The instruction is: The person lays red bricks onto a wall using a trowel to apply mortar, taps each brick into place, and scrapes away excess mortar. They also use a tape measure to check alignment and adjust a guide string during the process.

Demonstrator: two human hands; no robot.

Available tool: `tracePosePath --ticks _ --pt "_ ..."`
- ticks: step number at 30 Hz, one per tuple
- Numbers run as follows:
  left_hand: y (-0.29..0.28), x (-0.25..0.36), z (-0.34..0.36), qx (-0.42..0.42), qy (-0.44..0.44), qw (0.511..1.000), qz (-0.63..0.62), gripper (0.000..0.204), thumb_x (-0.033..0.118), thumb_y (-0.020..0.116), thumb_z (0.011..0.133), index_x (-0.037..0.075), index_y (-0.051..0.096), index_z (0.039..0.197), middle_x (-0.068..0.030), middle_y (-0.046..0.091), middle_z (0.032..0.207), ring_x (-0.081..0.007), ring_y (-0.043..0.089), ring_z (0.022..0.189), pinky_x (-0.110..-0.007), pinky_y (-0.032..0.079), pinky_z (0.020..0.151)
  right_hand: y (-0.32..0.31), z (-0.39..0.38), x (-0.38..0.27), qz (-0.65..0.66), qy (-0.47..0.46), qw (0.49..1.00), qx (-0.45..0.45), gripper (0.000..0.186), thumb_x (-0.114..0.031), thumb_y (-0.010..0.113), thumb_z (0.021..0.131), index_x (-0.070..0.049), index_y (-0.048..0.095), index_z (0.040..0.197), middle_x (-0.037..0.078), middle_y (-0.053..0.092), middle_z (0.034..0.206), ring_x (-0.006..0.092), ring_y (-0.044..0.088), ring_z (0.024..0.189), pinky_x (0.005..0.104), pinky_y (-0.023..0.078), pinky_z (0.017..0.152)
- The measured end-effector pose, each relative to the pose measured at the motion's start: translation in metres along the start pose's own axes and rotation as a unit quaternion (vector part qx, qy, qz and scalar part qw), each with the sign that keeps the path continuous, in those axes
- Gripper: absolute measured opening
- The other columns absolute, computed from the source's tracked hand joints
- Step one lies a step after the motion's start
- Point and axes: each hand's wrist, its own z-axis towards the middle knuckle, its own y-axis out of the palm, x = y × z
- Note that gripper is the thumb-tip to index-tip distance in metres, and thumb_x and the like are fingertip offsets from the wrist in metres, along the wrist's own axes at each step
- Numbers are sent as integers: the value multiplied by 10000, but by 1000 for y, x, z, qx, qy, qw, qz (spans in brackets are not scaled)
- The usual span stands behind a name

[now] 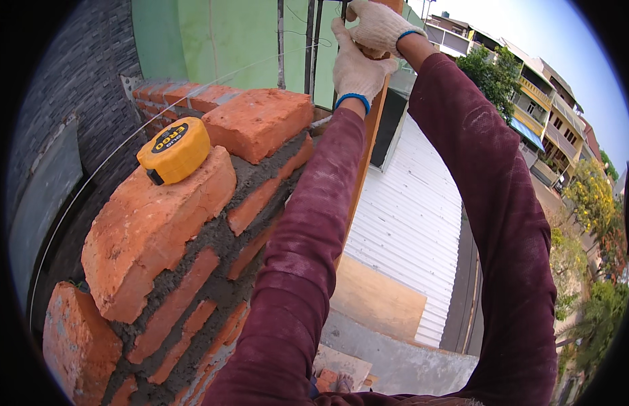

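Observation:
Both my hands wear off-white knit gloves with blue cuffs and are raised together at the top of the view, beside an upright wooden board and thin dark steel bars. My left hand is closed, its thumb side up, just below the right. Curled over it, my right hand has its fingers bent close to the bars. A small brownish bit shows between the gloves; what they grip is mostly hidden. A pale string stretches from the lower left toward the bars near my hands.
At left stands a brick wall with wet grey mortar. A yellow tape measure lies on a top brick, beside another loose-edged brick. White corrugated roofing lies far below on the right, with a street and buildings beyond.

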Motion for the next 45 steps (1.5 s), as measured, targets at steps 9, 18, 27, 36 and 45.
tracePosePath --ticks 9,18,27,36,45 --pt "4 -11 18 3 41 995 -86 1120 161 924 746 39 180 1575 -233 656 1321 -307 674 1193 -391 551 994 -5 4 11 30 -16 998 -47 412 -290 628 912 -18 677 1217 245 751 992 366 737 981 407 592 875" --pt "10 -23 35 -1 24 956 -294 1041 -19 861 758 -34 211 1571 -242 615 1358 -290 637 1224 -404 534 1005 -21 8 7 -105 -48 992 49 318 -167 658 839 -39 733 1120 223 748 1026 381 725 962 433 576 860" --pt "-6 -19 36 -52 17 937 -345 1073 0 851 747 -43 201 1599 -242 620 1379 -261 603 1275 -382 427 1119 31 37 22 -3 4 995 98 316 -94 632 903 43 564 1178 243 714 1051 402 707 1029 431 573 875" --pt "0 -31 43 -52 49 879 -471 853 -66 792 758 -53 376 1503 -134 691 1169 -185 681 1027 -289 559 888 23 18 8 171 28 965 199 285 -82 632 866 -41 572 1142 238 679 954 428 696 952 464 572 839" --pt "-12 -29 35 -63 60 922 -378 817 34 799 798 -34 403 1509 -177 672 1301 -226 630 1214 -339 464 1060 10 11 6 31 7 991 127 372 -155 659 857 -70 626 1217 250 728 1001 437 712 950 478 569 811"
